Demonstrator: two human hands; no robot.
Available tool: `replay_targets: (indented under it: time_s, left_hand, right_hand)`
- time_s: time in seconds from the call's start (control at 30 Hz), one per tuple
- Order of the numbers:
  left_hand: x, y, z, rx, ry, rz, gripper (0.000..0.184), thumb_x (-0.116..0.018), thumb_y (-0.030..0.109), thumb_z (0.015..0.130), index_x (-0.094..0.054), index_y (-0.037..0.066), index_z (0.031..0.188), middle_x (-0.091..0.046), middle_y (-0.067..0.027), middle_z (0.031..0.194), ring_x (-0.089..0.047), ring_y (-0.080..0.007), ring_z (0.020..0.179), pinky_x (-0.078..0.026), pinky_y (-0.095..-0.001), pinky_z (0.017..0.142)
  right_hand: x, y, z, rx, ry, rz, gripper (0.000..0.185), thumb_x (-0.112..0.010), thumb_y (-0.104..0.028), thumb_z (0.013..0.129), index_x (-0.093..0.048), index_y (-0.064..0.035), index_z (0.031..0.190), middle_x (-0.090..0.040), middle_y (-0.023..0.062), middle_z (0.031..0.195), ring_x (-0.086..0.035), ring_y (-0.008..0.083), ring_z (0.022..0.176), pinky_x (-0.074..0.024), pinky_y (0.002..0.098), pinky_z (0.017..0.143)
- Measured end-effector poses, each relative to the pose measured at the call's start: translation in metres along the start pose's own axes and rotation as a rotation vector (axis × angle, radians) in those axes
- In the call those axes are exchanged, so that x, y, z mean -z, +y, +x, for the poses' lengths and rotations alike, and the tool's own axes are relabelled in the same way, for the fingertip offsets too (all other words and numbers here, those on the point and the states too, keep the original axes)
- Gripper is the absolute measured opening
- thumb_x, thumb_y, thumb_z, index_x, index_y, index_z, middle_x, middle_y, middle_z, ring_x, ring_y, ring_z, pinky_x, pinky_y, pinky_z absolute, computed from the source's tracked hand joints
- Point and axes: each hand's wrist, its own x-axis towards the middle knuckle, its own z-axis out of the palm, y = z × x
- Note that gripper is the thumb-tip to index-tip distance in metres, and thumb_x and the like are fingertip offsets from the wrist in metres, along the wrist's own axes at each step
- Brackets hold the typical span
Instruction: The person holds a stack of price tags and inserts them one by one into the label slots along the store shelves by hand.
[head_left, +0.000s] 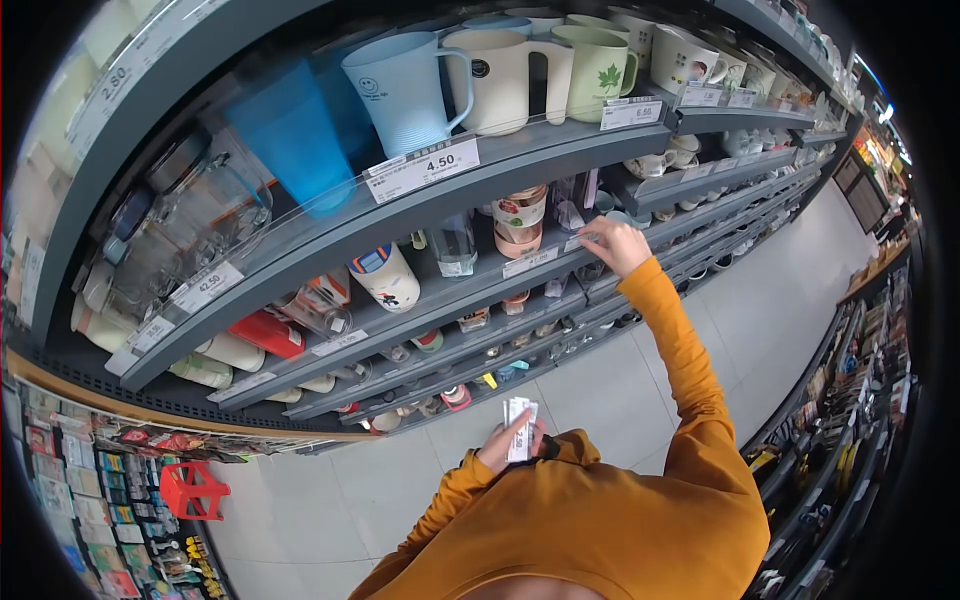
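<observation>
My left hand is closed around a small stack of white price labels, held low in front of my body. Up and to the right, my right hand reaches the front edge of a middle shelf. Its thumb and fingertips are pinched together at the label rail, and whatever lies between them is too small to make out. Just left of those fingers, a cup with a pink base stands behind a price label. A clear tumbler and a white patterned bottle stand farther left.
Above, the shelf carries a blue mug, a cream mug and a green leaf mug. A red stool stands on the tiled floor at lower left. More stocked shelves line the right.
</observation>
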Motion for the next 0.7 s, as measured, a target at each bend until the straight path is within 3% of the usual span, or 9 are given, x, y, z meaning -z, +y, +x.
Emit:
replay_targets:
  time_s: [0.1,0.2,0.27,0.4,0.53,0.57,0.6,0.67,0.7]
  left_hand:
    - [-0.01,0.029,0.002,-0.092,0.035,-0.023,0.046,-0.037,0.045,0.1,-0.057,0.004,0.093,-0.058,-0.0057,0.079,-0.059,-0.0153,0.071,-0.047,-0.027,0.064]
    - [-0.011,0.044,0.012,-0.177,0.056,-0.028,0.048,-0.032,0.041,0.102,-0.06,0.001,0.105,-0.059,-0.0134,0.116,-0.057,-0.0219,0.108,-0.046,-0.035,0.093]
    - [-0.012,0.058,0.022,-0.348,-0.028,0.069,0.049,-0.027,0.037,0.103,-0.059,0.0,0.11,-0.042,-0.0132,0.14,-0.035,-0.0245,0.134,-0.031,-0.0397,0.11]
    - [-0.033,0.079,0.035,-0.525,-0.018,0.153,0.05,-0.023,0.034,0.103,-0.057,-0.001,0.114,-0.029,-0.0113,0.15,-0.023,-0.0243,0.141,-0.025,-0.039,0.114]
    - [-0.027,0.054,0.069,-0.273,0.135,0.11,0.051,-0.031,0.034,0.103,-0.042,-0.004,0.135,-0.042,-0.009,0.142,-0.044,-0.0192,0.126,-0.031,-0.0322,0.108]
    - [-0.053,0.064,0.066,-0.455,0.01,0.22,0.05,-0.034,0.034,0.103,-0.044,-0.004,0.133,-0.049,-0.0088,0.136,-0.054,-0.0168,0.113,-0.042,-0.0292,0.097]
    - [-0.059,0.062,0.07,-0.412,0.026,0.147,0.05,-0.034,0.034,0.103,-0.045,-0.005,0.132,-0.05,-0.0085,0.135,-0.055,-0.0166,0.111,-0.043,-0.0289,0.095]
    - [-0.074,0.054,0.081,-0.332,0.054,-0.004,0.05,-0.034,0.034,0.102,-0.046,-0.005,0.131,-0.052,-0.0079,0.133,-0.057,-0.0161,0.108,-0.045,-0.0283,0.092]
    - [-0.084,0.055,0.084,-0.298,0.085,-0.03,0.054,-0.027,0.037,0.103,-0.047,-0.006,0.13,-0.042,-0.0118,0.143,-0.048,-0.0216,0.123,-0.039,-0.0317,0.102]
  right_hand:
    - [0.013,0.002,0.007,-0.006,0.024,0.157,0.016,-0.07,-0.021,0.08,-0.069,-0.0061,0.086,-0.065,0.0068,0.082,-0.063,0.0218,0.066,-0.05,0.0322,0.062]
    - [0.034,-0.013,0.006,0.043,0.17,0.259,0.014,-0.07,-0.015,0.08,-0.068,-0.0036,0.087,-0.065,0.0058,0.082,-0.059,0.0183,0.062,-0.0476,0.0278,0.058]
    - [0.04,-0.029,-0.006,0.007,0.286,0.286,0.012,-0.071,-0.014,0.079,-0.07,-0.0046,0.087,-0.065,0.0036,0.08,-0.056,0.0134,0.06,-0.0442,0.0257,0.055]
    - [0.008,-0.036,-0.058,-0.095,0.229,0.559,0.01,-0.072,-0.011,0.079,-0.072,-0.0033,0.085,-0.065,0.0055,0.076,-0.054,0.0102,0.062,-0.0424,0.0234,0.055]
    - [-0.076,-0.04,-0.134,-0.297,-0.252,0.906,0.014,-0.069,-0.009,0.083,-0.07,-0.0001,0.095,-0.067,0.0034,0.082,-0.059,0.0074,0.068,-0.0475,0.023,0.058]
    - [-0.078,-0.051,-0.144,-0.293,-0.275,1.014,0.015,-0.067,-0.011,0.085,-0.069,-0.0001,0.096,-0.066,0.0025,0.08,-0.057,0.0064,0.067,-0.0469,0.0229,0.057]
    - [-0.071,-0.053,-0.148,-0.55,-0.476,1.083,0.016,-0.064,-0.012,0.088,-0.069,-0.0001,0.096,-0.066,0.0026,0.08,-0.056,0.0053,0.067,-0.0463,0.023,0.057]
    - [-0.074,-0.035,-0.16,-0.555,-0.495,1.231,0.018,-0.061,-0.016,0.091,-0.068,-0.0003,0.097,-0.065,0.0036,0.081,-0.055,0.0052,0.065,-0.0458,0.0233,0.056]
    - [-0.076,-0.021,-0.164,-0.535,-0.532,1.261,0.02,-0.06,-0.018,0.092,-0.067,0.0,0.098,-0.066,0.0033,0.082,-0.055,0.0057,0.064,-0.0462,0.0233,0.056]
